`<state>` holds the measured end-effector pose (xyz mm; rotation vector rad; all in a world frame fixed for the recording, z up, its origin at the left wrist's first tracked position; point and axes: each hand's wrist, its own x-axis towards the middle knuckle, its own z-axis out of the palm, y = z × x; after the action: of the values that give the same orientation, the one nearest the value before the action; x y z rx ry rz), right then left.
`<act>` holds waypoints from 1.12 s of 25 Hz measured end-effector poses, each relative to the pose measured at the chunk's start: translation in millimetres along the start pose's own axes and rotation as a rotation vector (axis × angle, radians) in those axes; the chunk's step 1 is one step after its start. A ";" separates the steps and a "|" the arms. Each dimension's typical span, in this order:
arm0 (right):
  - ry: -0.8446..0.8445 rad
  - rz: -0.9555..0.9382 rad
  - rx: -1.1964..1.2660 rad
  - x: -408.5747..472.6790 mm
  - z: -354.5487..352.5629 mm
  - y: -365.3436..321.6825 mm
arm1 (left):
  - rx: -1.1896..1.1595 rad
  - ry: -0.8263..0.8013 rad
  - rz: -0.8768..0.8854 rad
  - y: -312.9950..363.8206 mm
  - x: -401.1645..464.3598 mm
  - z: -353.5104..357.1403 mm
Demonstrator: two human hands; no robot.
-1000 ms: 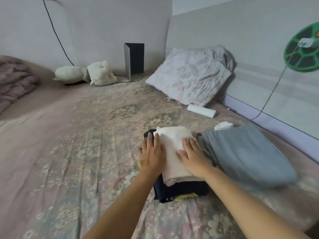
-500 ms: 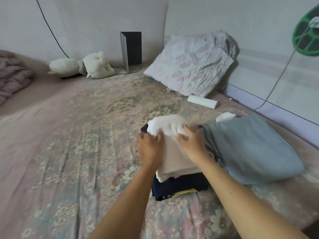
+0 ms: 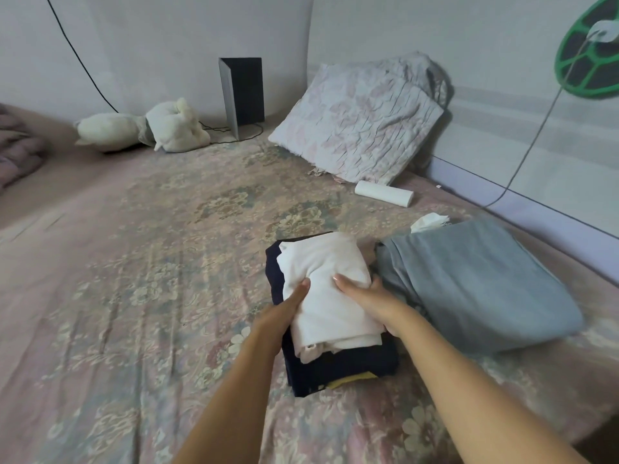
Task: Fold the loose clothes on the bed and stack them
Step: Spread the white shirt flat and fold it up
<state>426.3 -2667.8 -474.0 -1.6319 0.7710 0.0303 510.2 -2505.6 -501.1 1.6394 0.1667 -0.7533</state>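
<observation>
A folded white garment (image 3: 326,286) lies on top of a folded dark navy garment (image 3: 341,366) with a yellow edge showing, on the floral bedspread (image 3: 150,279). My left hand (image 3: 284,309) grips the white garment's left side, thumb on top. My right hand (image 3: 365,296) grips its right side, thumb on top and fingers tucked under the cloth. A folded grey-blue garment (image 3: 485,286) lies just to the right of the stack, touching it.
A crumpled white tissue (image 3: 430,222) and a white roll (image 3: 383,193) lie behind the grey garment. A pillow (image 3: 361,122) leans on the right wall. White stuffed toys (image 3: 144,128) and a dark box (image 3: 241,95) stand at the far wall. A pink blanket (image 3: 16,149) lies far left.
My hands went from pressing flat on the white garment to folding its far end toward me, and now grip the folded bundle at its sides.
</observation>
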 end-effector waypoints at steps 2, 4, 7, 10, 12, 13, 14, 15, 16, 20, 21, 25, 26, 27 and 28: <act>-0.060 0.016 0.019 7.3 -0.1 1.4 | -0.046 -0.056 -0.008 -3.5 8.2 -1.0; -0.145 0.068 0.055 13.0 -2.1 1.7 | -0.077 -0.155 -0.007 2.7 -6.4 -2.3; -0.281 0.171 0.081 17.8 -8.5 -1.3 | -0.063 -0.214 -0.021 7.3 -7.0 -8.1; -0.287 0.198 0.047 19.5 -7.1 -1.4 | -0.039 -0.244 -0.051 15.6 -11.2 -14.5; -0.249 0.170 0.011 15.8 -0.5 -3.2 | -0.035 -0.262 -0.075 15.2 -12.4 -19.2; -0.219 0.140 -0.004 14.5 2.8 -2.6 | -0.040 -0.271 -0.075 14.1 -13.8 -20.5; -0.190 0.109 -0.009 12.8 4.9 -1.5 | -0.043 -0.272 -0.064 13.3 -15.6 -21.0; -0.168 0.083 0.003 9.9 5.6 -0.7 | -0.046 -0.267 -0.048 12.9 -18.0 -20.9; -0.167 0.070 0.034 5.1 6.0 0.1 | -0.044 -0.259 -0.032 12.4 -21.1 -20.8; -0.240 0.115 0.172 -19.2 5.8 7.3 | -0.044 -0.263 -0.033 10.7 -43.6 -21.8; -0.241 0.129 0.184 -27.0 6.1 8.6 | -0.042 -0.263 -0.050 8.4 -50.8 -22.4; -0.221 0.130 0.201 -56.4 6.7 4.8 | -0.081 -0.246 -0.042 3.5 -78.8 -24.1; -0.220 0.110 0.199 -62.8 3.7 -0.3 | -0.088 -0.253 -0.018 7.2 -84.9 -23.2; -0.213 0.086 0.199 -68.9 -4.4 -7.4 | -0.090 -0.263 0.013 14.2 -91.1 -18.8; -0.206 0.063 0.199 -75.7 -14.8 -16.3 | -0.086 -0.273 0.055 23.9 -98.3 -12.2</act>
<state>369.8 -2646.1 -423.6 -1.3906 0.6457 0.1592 450.7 -2470.2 -426.3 1.4380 -0.0399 -0.9068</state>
